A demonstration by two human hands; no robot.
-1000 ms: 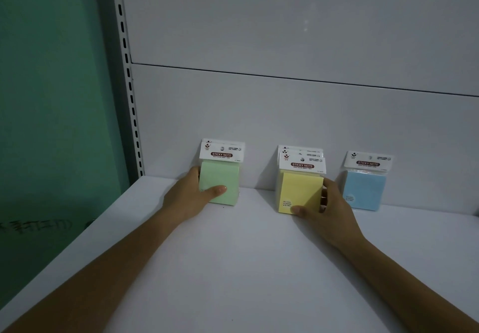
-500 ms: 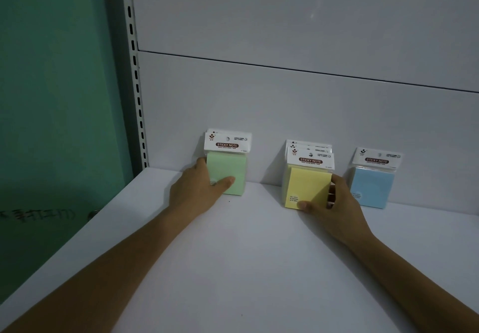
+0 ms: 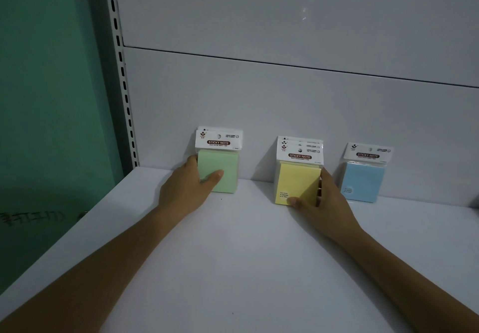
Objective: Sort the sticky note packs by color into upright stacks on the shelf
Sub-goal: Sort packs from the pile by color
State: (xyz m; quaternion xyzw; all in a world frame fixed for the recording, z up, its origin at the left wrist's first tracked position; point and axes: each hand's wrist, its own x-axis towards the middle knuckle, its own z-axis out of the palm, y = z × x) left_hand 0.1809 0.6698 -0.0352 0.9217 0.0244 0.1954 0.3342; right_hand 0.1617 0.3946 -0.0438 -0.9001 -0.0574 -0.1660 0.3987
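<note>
Three upright stacks of sticky note packs lean against the shelf's back panel. The green stack (image 3: 224,167) stands at the left; my left hand (image 3: 186,187) grips it, thumb across its front and fingers behind its left side. In the middle stands the yellow stack (image 3: 296,177), held by my right hand (image 3: 321,205) with the thumb at its lower front edge and fingers along its right side. A blue pack (image 3: 363,180) stands alone at the right, untouched.
The white shelf board (image 3: 246,255) stretches toward me. A slotted metal upright (image 3: 121,73) runs up the left side, with a green wall (image 3: 46,99) beyond it. The white back panel (image 3: 285,99) rises behind the stacks.
Both hands keep their grip on the green and yellow stacks. The stacks sit slightly closer to the back panel and more upright; the camera view shifted a little.
</note>
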